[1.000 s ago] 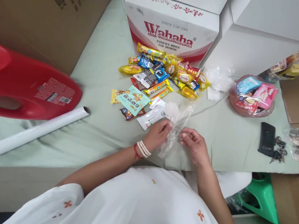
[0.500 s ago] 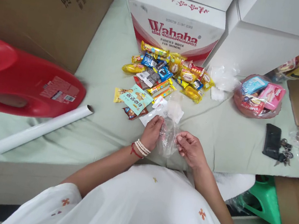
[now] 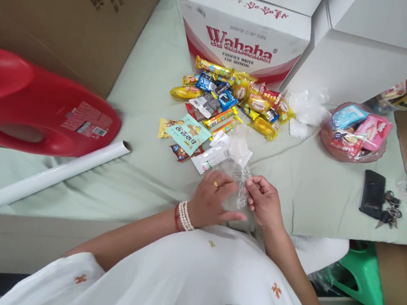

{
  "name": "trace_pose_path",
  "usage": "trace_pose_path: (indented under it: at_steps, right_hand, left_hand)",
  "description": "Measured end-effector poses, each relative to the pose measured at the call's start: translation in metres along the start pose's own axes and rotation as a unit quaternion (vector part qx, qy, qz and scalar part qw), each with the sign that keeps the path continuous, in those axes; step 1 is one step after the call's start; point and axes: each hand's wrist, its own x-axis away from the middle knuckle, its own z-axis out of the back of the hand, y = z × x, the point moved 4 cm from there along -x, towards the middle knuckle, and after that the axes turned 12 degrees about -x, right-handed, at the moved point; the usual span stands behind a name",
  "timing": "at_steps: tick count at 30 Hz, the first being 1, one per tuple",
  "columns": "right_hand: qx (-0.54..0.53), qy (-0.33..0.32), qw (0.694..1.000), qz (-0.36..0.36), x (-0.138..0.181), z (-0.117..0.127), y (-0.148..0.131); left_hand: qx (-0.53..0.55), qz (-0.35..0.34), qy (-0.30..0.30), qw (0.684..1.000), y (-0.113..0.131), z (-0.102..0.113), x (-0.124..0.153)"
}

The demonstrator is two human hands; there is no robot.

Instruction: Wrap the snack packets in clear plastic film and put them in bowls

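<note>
At the near edge of the cloth-covered table, a crumpled clear plastic bag is pinched between the thumb and fingers of my right hand. My left hand is beside it, slightly blurred, its thumb stretched out and fingers apart. Whether those fingertips touch the bag is hard to see. Just beyond my hands are white packets and a mint-green snack packet. Behind them is a pile of wrapped snacks, with yellow cake packets, a blue packet and yellow-orange sticks.
A Wahaba-type water carton lettered "Wahaha" backs the pile. Left are a red jug and a white roll. Right are a bowl of snacks, crumpled clear plastic, a black key case and a green stool.
My left hand has let go of the plastic bag, turned and opened its fingers. The bag is bunched narrower in my right hand. The view has shifted slightly.
</note>
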Motion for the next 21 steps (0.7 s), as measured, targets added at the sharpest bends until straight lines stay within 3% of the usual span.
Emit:
trace_pose_path:
  at_steps: [2, 4, 7, 10, 13, 15, 16, 18, 21]
  right_hand:
    - [0.016, -0.002, 1.000, 0.021, 0.001, -0.003, 0.000]
    - [0.023, 0.001, 0.999, 0.032, 0.001, -0.003, 0.000]
    - [0.000, 0.022, 0.999, 0.032, 0.001, 0.001, 0.001]
    - [-0.021, 0.031, 0.999, 0.031, 0.002, 0.010, 0.001]
    - [-0.013, 0.038, 0.999, 0.036, 0.006, 0.027, 0.003]
    - [0.005, 0.065, 0.997, 0.045, 0.010, 0.045, 0.006]
    - [0.021, 0.080, 0.995, 0.048, 0.013, 0.055, 0.009]
    - [0.065, 0.101, 0.992, 0.048, 0.021, 0.071, 0.013]
    - [0.137, 0.104, 0.984, 0.053, 0.031, 0.083, 0.014]
  left_hand:
    - [0.019, 0.026, -0.046, 0.998, 0.002, -0.007, -0.001]
    - [0.111, 0.091, -0.092, 0.985, -0.002, -0.014, 0.000]
    - [0.271, 0.218, -0.122, 0.930, -0.011, -0.021, 0.004]
    - [0.356, 0.368, -0.078, 0.855, -0.026, -0.022, 0.012]
    - [0.417, 0.506, 0.009, 0.755, -0.047, -0.017, 0.030]
    - [0.400, 0.561, 0.025, 0.724, -0.060, -0.006, 0.049]
    - [0.368, 0.575, 0.012, 0.731, -0.066, 0.002, 0.060]
    - [0.267, 0.566, -0.048, 0.778, -0.074, 0.022, 0.077]
    - [0.118, 0.471, -0.055, 0.872, -0.072, 0.054, 0.079]
